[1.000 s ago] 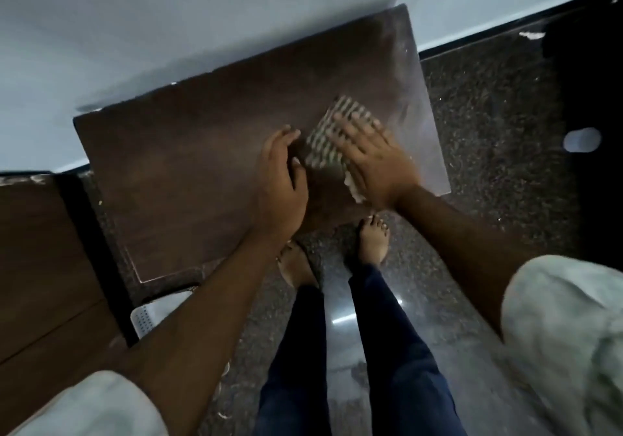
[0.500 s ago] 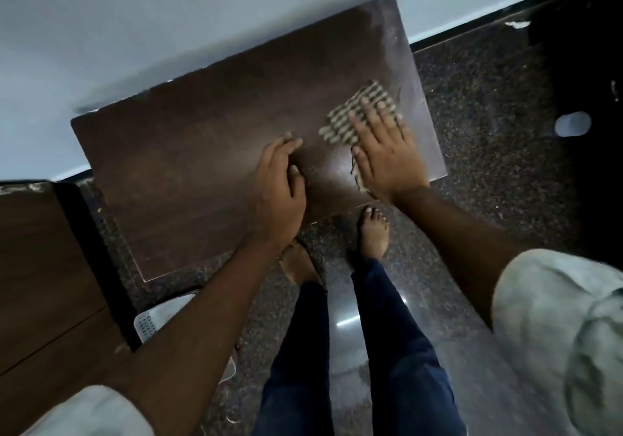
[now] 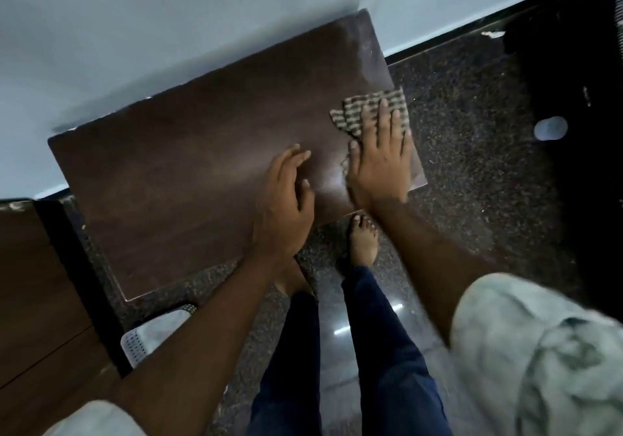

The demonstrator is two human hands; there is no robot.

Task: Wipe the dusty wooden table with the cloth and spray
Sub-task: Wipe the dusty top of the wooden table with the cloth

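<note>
The right hand (image 3: 379,162) lay flat, fingers spread, pressing the cloth (image 3: 371,112) at the bench (image 3: 188,166) right edge, its long span stretching leftward; the left hand (image 3: 286,206) rested open, holding nothing, nearer that unwiped side

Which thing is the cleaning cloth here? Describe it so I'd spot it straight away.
Find the dark wooden table against the pale wall, then go to its right end. The cloth lies flat there under the right hand, partly over the edge. Its brown and cream checked weave is the only pattern on the plain tabletop.
</note>
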